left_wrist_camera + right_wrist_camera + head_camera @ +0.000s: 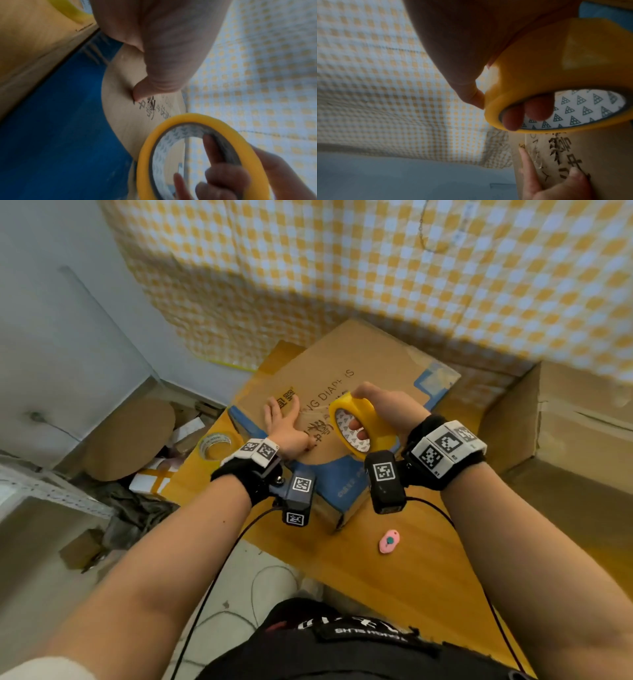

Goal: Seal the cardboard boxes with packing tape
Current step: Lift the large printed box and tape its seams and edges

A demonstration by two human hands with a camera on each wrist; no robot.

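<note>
The cardboard box (342, 405) lies flat on the yellow wooden table (428, 570), closed side up, with blue print along its near corner and dark lettering across the brown top. Over the middle of the box the right hand (390, 409) has its grip closed on a yellow roll of packing tape (359, 422): fingers (537, 108) hooked through the patterned white core and the thumb pressed on the outer band, the roll standing on edge just above the box top. A clear strip of tape (313, 416) runs from the roll leftward along the box surface, wrinkled and glinting, to the left hand (286, 429). That hand's grip is open, fingers straight and spread, lying flat on the box beside the lettering and pressing the tape end down; the left wrist view shows its thumb (142, 93) tip touching the cardboard next to the printed characters. A second, paler tape roll (215, 444) lies flat on the table just off the box's left edge. A small pink cutter (389, 541) rests on the table near the box's near corner, apart from both hands. Behind the box hangs a yellow-and-white checked cloth (376, 268), and a larger carton (565, 426) stands to the box's right
</note>
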